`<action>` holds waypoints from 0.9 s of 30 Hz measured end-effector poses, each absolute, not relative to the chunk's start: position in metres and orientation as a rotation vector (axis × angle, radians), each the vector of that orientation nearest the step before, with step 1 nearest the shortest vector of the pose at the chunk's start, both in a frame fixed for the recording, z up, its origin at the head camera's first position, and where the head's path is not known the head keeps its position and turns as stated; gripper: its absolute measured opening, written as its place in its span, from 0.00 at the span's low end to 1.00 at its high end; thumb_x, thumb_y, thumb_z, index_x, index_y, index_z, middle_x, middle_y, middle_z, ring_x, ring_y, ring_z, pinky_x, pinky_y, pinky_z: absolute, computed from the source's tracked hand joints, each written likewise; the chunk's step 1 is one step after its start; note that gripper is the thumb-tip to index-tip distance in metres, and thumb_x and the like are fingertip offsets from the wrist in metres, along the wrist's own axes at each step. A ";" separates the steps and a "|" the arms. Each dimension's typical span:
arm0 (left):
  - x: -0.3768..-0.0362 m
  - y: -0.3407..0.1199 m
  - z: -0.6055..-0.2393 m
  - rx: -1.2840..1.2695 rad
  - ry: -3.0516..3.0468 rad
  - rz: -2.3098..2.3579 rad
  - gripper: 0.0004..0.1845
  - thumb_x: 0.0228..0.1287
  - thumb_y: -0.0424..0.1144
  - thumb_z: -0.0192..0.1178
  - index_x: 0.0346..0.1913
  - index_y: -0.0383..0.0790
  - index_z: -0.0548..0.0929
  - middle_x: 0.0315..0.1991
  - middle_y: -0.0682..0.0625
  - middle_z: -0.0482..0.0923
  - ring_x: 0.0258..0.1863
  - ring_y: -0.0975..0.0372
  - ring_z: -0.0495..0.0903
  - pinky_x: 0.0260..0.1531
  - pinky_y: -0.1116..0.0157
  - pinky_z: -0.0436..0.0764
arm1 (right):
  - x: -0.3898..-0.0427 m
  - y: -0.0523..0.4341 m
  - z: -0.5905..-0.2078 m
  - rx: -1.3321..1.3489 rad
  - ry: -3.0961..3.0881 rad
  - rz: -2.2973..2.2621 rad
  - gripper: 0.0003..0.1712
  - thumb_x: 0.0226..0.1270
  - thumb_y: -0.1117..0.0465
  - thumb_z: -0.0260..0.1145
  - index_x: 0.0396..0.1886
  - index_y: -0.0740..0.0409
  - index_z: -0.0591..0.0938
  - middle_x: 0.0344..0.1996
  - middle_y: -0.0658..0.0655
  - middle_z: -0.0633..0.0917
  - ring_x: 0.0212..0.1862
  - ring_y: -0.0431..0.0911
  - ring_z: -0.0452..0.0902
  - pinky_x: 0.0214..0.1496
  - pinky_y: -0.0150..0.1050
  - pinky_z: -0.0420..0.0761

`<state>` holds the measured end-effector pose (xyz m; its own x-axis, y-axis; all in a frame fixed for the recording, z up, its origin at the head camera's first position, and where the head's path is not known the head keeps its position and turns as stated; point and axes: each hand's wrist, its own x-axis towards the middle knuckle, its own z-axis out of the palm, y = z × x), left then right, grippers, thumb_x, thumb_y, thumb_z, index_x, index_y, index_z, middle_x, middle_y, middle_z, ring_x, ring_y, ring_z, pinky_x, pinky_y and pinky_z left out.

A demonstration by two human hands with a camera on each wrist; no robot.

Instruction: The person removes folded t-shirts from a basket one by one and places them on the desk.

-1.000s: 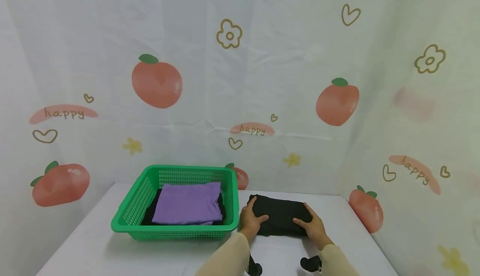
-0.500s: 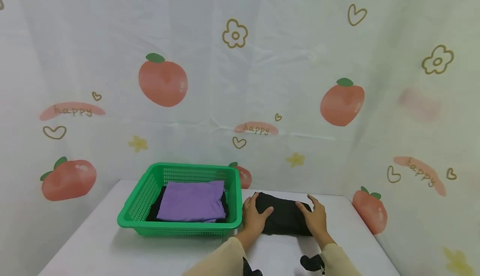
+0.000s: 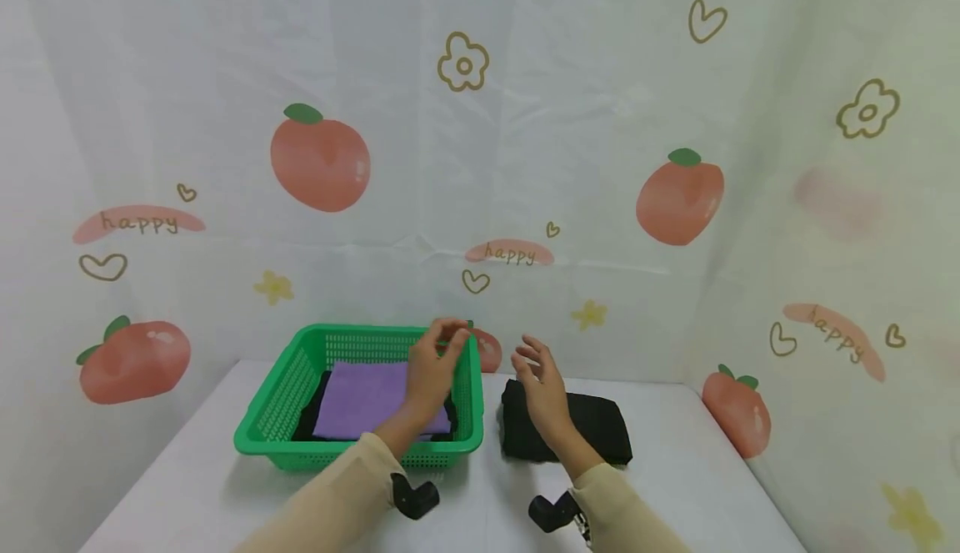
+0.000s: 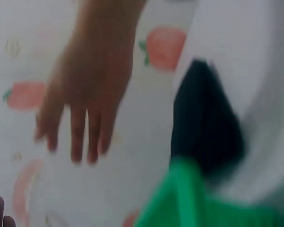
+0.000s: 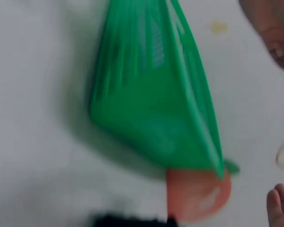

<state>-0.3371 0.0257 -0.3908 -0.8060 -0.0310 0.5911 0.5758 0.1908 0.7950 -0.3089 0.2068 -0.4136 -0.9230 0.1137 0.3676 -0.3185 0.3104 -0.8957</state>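
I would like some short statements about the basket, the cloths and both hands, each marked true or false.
1. The folded black cloth lies on the table, right of the green basket. True.
2. A purple cloth lies in the basket. True.
3. The right hand grips the black cloth. False: it is raised above it, fingers relaxed.
4. The left hand rests flat on the table. False: it is lifted over the basket.
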 end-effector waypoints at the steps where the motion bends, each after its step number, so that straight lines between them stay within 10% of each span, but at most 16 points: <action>1: -0.344 0.010 -0.390 -0.474 -2.015 -1.619 0.10 0.73 0.45 0.57 0.50 0.47 0.83 0.43 0.51 0.85 0.40 0.62 0.80 0.40 0.65 0.79 | -0.307 0.196 -0.408 0.220 -2.225 1.681 0.28 0.77 0.52 0.56 0.72 0.53 0.66 0.63 0.66 0.74 0.62 0.59 0.75 0.61 0.53 0.77; 12: -0.372 -0.112 -0.419 -0.262 -2.511 -1.369 0.22 0.78 0.48 0.48 0.67 0.41 0.73 0.64 0.36 0.70 0.62 0.42 0.71 0.55 0.43 0.74 | -0.333 0.135 -0.428 0.341 -2.255 2.055 0.36 0.78 0.49 0.54 0.78 0.56 0.55 0.68 0.70 0.64 0.65 0.62 0.70 0.66 0.55 0.72; 27: -0.380 -0.145 -0.460 -0.058 -2.789 -1.173 0.32 0.77 0.54 0.48 0.73 0.35 0.63 0.69 0.23 0.57 0.67 0.28 0.57 0.60 0.32 0.62 | -0.355 0.104 -0.444 0.174 -2.450 1.987 0.37 0.75 0.58 0.59 0.78 0.53 0.56 0.70 0.76 0.60 0.71 0.70 0.57 0.65 0.65 0.67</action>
